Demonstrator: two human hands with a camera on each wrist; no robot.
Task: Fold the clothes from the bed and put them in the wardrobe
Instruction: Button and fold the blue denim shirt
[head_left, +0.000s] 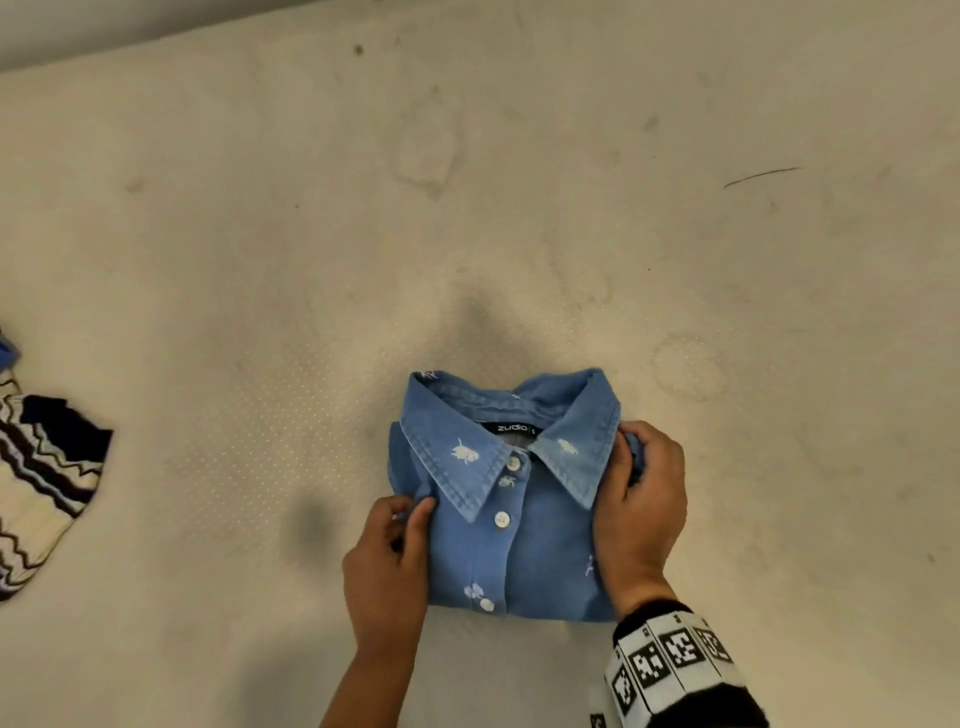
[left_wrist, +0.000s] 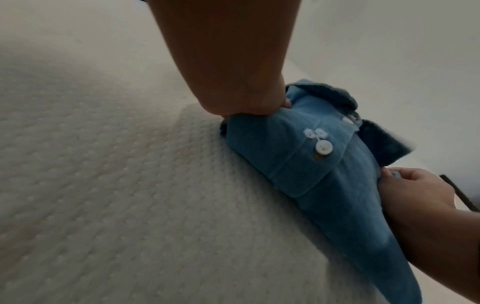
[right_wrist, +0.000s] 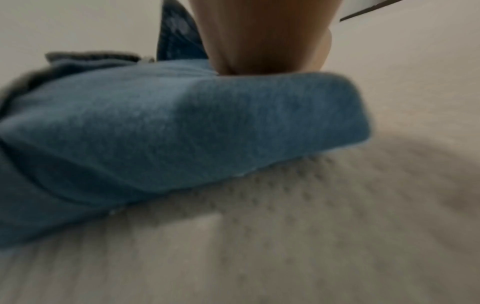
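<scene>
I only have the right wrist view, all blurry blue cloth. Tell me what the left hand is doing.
Observer: The left hand grips the left edge of the folded denim shirt, thumb on top.
Operator: Report whether the shirt is fully folded.
Observer: It is a compact rectangle on the mattress, collar up and the front buttoned.
Operator: Name anything else waiting on the bed.
Observer: A zigzag-striped knit garment lies at the far left edge of the head view, apart from the shirt.
</scene>
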